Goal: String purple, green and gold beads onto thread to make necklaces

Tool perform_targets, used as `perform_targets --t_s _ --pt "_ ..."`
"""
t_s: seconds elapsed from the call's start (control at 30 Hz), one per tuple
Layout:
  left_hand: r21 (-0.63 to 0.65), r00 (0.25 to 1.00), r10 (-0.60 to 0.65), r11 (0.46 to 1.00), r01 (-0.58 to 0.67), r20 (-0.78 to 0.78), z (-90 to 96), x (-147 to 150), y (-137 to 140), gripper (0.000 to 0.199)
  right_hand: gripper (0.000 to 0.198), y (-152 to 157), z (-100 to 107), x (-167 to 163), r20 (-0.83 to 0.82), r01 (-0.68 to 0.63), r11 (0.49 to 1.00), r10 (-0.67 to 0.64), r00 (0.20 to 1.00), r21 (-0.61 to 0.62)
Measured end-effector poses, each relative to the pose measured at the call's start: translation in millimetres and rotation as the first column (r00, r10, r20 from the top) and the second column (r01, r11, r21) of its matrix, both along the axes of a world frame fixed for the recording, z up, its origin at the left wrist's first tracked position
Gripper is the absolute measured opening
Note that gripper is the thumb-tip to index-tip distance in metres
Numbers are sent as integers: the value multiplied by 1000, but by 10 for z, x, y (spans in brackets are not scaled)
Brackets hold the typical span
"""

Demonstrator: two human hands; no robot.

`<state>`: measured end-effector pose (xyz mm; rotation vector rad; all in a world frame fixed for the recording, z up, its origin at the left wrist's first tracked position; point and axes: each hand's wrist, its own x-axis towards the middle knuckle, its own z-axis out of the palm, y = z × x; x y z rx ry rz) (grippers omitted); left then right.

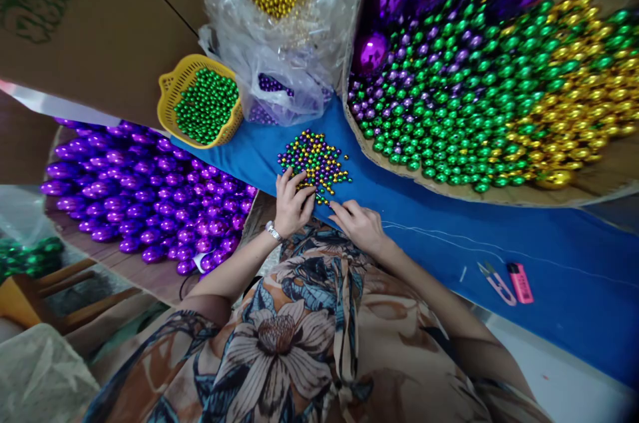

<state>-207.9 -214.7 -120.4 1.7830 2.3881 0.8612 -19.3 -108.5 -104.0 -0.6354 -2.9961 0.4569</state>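
A loose heap of small shiny beads point(315, 155) in gold, green and purple lies on a blue cloth point(419, 210). My left hand point(292, 203), with a silver watch on its wrist, rests at the heap's near edge. Its fingers are bent and thumb and forefinger come together; what they pinch is too small to name. My right hand point(360, 224) is closed in a pinch just to the right, fingertips towards the left ones. A thin, pale needle-like sliver point(322, 197) shows between the hands. White thread point(424, 230) trails rightward from beside my right hand.
A yellow basket point(167, 95) holds green beads. Clear plastic bags point(224, 3) contain gold and purple beads. A cardboard box point(357, 123) of mixed beads stands at right; purple beads point(150, 196) fill another at left. Thread snips point(499, 284) and a pink lighter point(520, 283) lie right.
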Motion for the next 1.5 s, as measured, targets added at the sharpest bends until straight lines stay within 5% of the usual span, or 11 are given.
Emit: perform_targets --t_s 0.73,1.27,1.5 --pt "51 1000 -11 999 9 26 -36 -13 -18 19 43 -4 50 12 73 32 999 -29 997 -36" --pt "77 998 -56 995 56 -6 -34 -19 1 20 46 22 -32 -96 -31 19 1000 -18 999 17" --pt "72 988 -102 993 94 116 141 -86 69 19 43 86 -107 15 -202 36 998 -45 978 -46"
